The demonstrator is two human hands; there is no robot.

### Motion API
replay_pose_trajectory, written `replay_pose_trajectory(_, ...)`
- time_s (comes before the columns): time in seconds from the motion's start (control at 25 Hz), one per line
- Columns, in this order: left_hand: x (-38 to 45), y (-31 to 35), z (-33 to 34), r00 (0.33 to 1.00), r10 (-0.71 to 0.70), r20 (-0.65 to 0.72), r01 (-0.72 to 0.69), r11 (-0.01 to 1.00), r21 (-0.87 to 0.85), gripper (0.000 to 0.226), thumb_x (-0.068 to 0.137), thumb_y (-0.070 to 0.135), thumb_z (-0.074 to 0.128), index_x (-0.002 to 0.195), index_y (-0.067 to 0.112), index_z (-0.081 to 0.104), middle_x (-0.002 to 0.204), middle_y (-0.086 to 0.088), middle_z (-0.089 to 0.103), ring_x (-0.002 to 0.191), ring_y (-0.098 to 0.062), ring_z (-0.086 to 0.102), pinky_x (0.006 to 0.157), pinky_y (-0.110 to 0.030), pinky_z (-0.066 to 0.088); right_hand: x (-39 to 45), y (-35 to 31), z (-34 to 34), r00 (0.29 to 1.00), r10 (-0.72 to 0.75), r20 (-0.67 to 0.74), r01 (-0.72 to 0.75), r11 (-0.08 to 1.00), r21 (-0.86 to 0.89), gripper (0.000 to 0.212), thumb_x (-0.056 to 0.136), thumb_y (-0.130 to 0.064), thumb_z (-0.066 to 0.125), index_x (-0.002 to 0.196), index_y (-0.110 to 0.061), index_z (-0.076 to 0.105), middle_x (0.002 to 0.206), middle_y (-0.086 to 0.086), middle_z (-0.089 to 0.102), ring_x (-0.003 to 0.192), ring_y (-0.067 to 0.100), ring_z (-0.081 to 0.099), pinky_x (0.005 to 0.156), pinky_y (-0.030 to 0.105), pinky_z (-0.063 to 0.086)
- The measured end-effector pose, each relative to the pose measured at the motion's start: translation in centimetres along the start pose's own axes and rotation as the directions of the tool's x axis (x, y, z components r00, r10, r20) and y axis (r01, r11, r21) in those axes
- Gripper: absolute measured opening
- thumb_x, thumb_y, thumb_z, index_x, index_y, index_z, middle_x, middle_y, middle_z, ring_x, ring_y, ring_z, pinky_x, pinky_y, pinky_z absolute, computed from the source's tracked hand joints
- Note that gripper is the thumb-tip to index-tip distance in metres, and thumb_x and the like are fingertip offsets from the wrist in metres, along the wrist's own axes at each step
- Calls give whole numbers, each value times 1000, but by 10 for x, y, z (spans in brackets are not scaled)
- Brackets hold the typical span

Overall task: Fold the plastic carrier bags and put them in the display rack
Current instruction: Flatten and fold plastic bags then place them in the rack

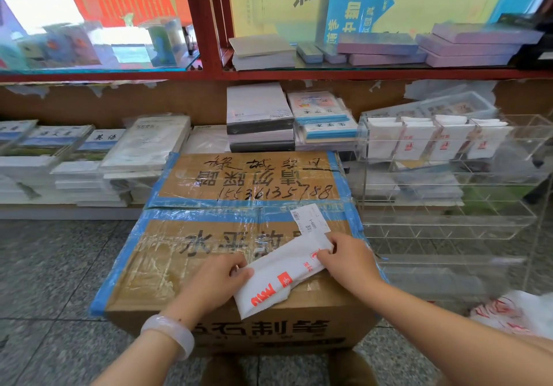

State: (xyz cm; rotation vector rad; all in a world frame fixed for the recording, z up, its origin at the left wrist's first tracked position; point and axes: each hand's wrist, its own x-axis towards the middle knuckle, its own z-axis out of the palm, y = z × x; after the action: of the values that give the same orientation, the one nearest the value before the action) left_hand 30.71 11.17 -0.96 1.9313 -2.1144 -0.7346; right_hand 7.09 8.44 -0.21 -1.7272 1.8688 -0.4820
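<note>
Folding is the step in hand: both hands work a white carrier bag (281,275) with red print, already narrowed to a long strip, which lies slantwise on the taped cardboard box (209,254) that serves as the table. The left hand (223,278) pinches the bag's nearer long edge, thumb on top and fingers curled beneath. The right hand (347,258) pinches the farther end between thumb and forefinger, the other fingers curled round the edge by a shipping label (311,219) stuck to the box. Both forearms reach forward and inward over the box's near edge, wrists low, the left one wearing a pale bangle (169,334).

By my judgement the bag is partly folded but too long for a slot. The next move likely calls for doubling one end over the other, pressing the crease flat, then lifting the packet up and to the right.

Beyond the right hand stands the clear display rack (449,182). Its top row holds four folded bags (434,139), upright side by side, while the lower rows look unfilled. A loose heap of unfolded bags (517,314) lies on the floor at lower right, so much of the task seems to remain. Stacks of exercise books (89,158) line the shelf behind the box.
</note>
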Motion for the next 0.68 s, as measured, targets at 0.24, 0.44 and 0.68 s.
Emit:
replay_pose_trajectory(0.24,5,-2,3,995,-55,-89,55,998,6,19,99,33,40,87,23,52,83,3,58,72,-13,57,57,-25,41,-4,-5,1,999,-17,29,17,1000,12,29,88,-25,50,61,-15,43,66,-2,48,61,15,44,51,28,27)
replay_pose_trajectory(0.44,6,-7,9,993,-52,-102,59,996,70,23,97,39,39,91,23,55,88,4,55,77,-14,56,71,-33,51,1,-6,-5,997,14,75,0,983,-181,21,88,-33,49,80,-14,52,86,2,51,83,21,51,59,29,34)
replay_pose_trajectory(0.68,3,-4,21,985,-16,-174,41,989,143,17,93,40,46,95,22,48,97,2,51,90,-19,54,75,-35,47,-16,-27,38,742,-649,169,623,574,-531,47,94,-44,34,136,-28,45,144,3,45,134,23,40,104,49,25)
